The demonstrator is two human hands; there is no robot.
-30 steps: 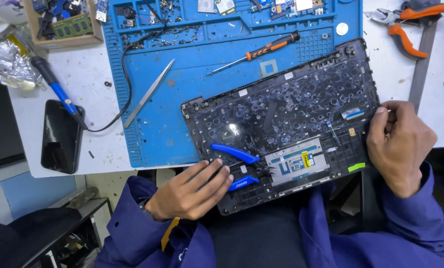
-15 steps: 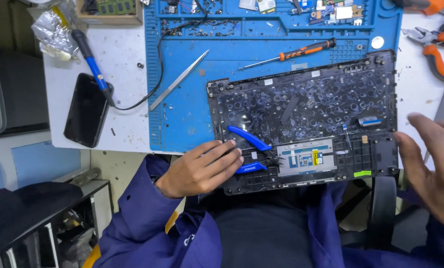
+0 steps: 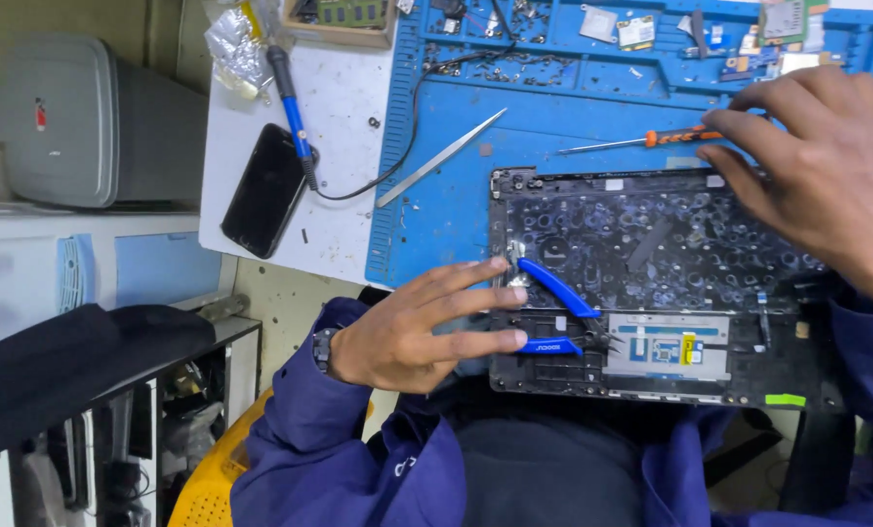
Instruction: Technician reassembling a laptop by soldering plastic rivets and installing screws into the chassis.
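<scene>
Head view shows the left hand point(image 3: 407, 337), fingers spread, touching blue-handled cutters point(image 3: 558, 317) on the laptop shell point(image 3: 651, 283), the right hand point(image 3: 827, 181) pinching an orange-handled screwdriver point(image 3: 651, 139) on the blue mat point(image 3: 514, 107), a green sticker point(image 3: 785, 399) at the shell's near corner.

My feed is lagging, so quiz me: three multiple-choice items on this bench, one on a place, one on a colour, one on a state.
1. Where does the tweezers lie?
A. on the blue mat
B. on the phone
C. inside the laptop case

2. What colour are the handles of the cutters?
A. red
B. blue
C. yellow

3. How is the left hand?
A. clenched in a fist
B. out of view
C. open, fingers spread at the cutter handles

Answers:
1 A, it rests on the blue mat left of the laptop case.
2 B, both handles are blue.
3 C, its fingers are extended, tips at the handles.
</scene>
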